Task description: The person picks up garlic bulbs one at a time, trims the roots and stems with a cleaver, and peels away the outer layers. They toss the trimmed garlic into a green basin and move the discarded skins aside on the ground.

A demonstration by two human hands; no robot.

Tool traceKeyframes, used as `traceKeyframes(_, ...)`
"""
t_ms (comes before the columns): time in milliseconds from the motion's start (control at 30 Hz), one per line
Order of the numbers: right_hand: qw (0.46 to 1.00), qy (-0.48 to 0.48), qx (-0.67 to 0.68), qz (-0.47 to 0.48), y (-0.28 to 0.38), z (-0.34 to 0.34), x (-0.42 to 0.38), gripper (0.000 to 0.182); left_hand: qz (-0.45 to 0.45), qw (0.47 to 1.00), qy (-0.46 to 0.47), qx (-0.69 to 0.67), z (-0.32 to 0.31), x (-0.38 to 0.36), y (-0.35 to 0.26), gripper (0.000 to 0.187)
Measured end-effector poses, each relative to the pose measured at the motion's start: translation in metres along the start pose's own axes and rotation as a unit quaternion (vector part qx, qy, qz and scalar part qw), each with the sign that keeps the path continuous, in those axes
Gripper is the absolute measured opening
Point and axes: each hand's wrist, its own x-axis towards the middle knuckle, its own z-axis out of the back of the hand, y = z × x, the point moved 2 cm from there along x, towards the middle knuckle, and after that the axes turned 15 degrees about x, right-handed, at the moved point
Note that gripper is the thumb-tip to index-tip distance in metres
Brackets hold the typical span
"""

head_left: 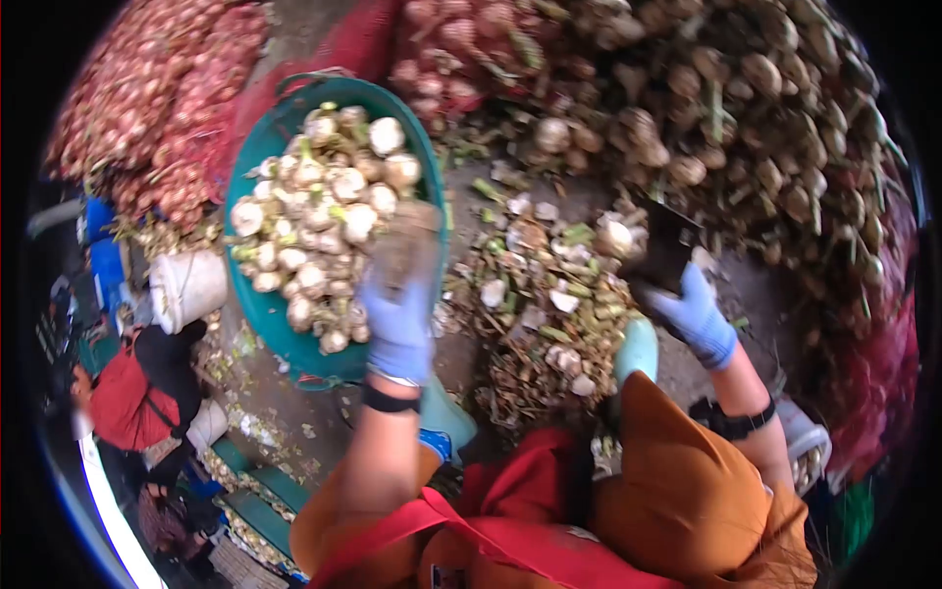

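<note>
Pale blue gloves (708, 329) covered both hands (400, 329), black wristbands (391, 397) sat below them, and orange-brown trousers (677, 471), a red strapped garment (545, 558) and pale aqua footwear (638, 349) showed in the frame's lower half.

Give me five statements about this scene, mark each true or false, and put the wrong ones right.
1. The right hand holds a dark, flat object. True.
2. The left hand is bare. False: it wears a pale blue glove, like the right.
3. The teal tub is full of leafy cabbages. False: it holds pale, garlic-like bulbs.
4. Peelings lie on the floor between the tub and the right hand. True.
5. The wearer's trousers are blue. False: they are orange-brown.
</note>
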Motion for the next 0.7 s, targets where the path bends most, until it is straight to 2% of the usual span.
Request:
traceKeyframes(33, 0.999, 0.012, -0.02, 0.022, 0.006, -0.006, 0.0, 0.025, 0.001, 0.995, 0.078, 0.058, -0.041, -0.029, -0.018, 0.031)
traceKeyframes(67, 0.998, 0.025, -0.038, 0.045, 0.01, -0.012, 0.0, 0.026, 0.055, 0.972, 0.159, -0.166, -0.083, -0.051, -0.01, 0.03)
traceKeyframes(100, 0.99, 0.057, -0.041, 0.125, 0.009, -0.021, 0.002, 0.026, 0.181, 0.873, 0.165, -0.422, -0.13, -0.081, 0.043, 0.03)
traceKeyframes(133, 0.973, 0.093, -0.047, 0.205, 0.008, -0.025, 0.004, 0.026, -0.039, 0.972, 0.146, -0.181, -0.139, -0.089, 0.022, 0.03)
traceKeyframes(167, 0.96, 0.122, -0.173, 0.183, 0.005, -0.022, 0.0, 0.027, 0.079, 0.93, 0.189, -0.306, -0.15, -0.093, 0.039, 0.032)
traceKeyframes(200, 0.958, 0.137, -0.158, 0.194, -0.002, -0.024, -0.004, 0.029, 0.203, 0.857, 0.226, -0.417, -0.152, -0.096, 0.044, 0.033)
traceKeyframes(233, 0.977, 0.153, -0.114, 0.092, -0.005, -0.022, -0.011, 0.031, 0.195, 0.82, 0.215, -0.493, -0.151, -0.095, 0.046, 0.032)
traceKeyframes(267, 0.983, 0.168, -0.068, -0.008, -0.005, -0.02, -0.017, 0.033, 0.277, 0.854, 0.167, -0.408, -0.142, -0.095, 0.039, 0.038)
traceKeyframes(333, 0.98, 0.087, -0.179, 0.002, -0.009, -0.006, -0.019, 0.033, 0.192, 0.917, 0.169, -0.307, -0.135, -0.086, 0.02, 0.045)
traceKeyframes(367, 0.96, 0.049, -0.27, 0.05, -0.004, -0.003, -0.019, 0.032, 0.183, 0.913, 0.164, -0.327, -0.134, -0.087, 0.009, 0.054)
traceKeyframes(400, 0.928, 0.011, -0.358, 0.098, 0.001, 0.0, -0.018, 0.03, 0.113, 0.918, 0.189, -0.329, -0.134, -0.093, 0.008, 0.052)
traceKeyframes(433, 0.906, 0.006, -0.397, 0.148, 0.004, -0.002, -0.019, 0.03, -0.057, 0.965, 0.244, -0.081, -0.132, -0.1, 0.025, 0.05)
traceKeyframes(467, 0.868, 0.026, -0.469, 0.162, 0.006, -0.006, -0.02, 0.029, -0.223, 0.918, 0.277, 0.175, -0.133, -0.101, 0.021, 0.048)
traceKeyframes(500, 0.859, 0.034, -0.478, 0.179, 0.005, -0.01, -0.021, 0.028, -0.089, 0.963, 0.236, 0.096, -0.132, -0.099, 0.024, 0.049)
traceKeyframes(533, 0.851, 0.044, -0.486, 0.196, 0.003, -0.014, -0.022, 0.026, -0.087, 0.962, 0.239, 0.095, -0.131, -0.102, 0.022, 0.049)
traceKeyframes(600, 0.841, 0.053, -0.483, 0.239, 0.003, -0.017, -0.025, 0.025, -0.141, 0.948, 0.248, 0.141, -0.129, -0.105, 0.001, 0.05)
traceKeyframes(700, 0.856, 0.075, -0.467, 0.207, 0.004, -0.016, -0.026, 0.028, -0.221, 0.917, 0.259, 0.21, -0.125, -0.109, -0.019, 0.053)
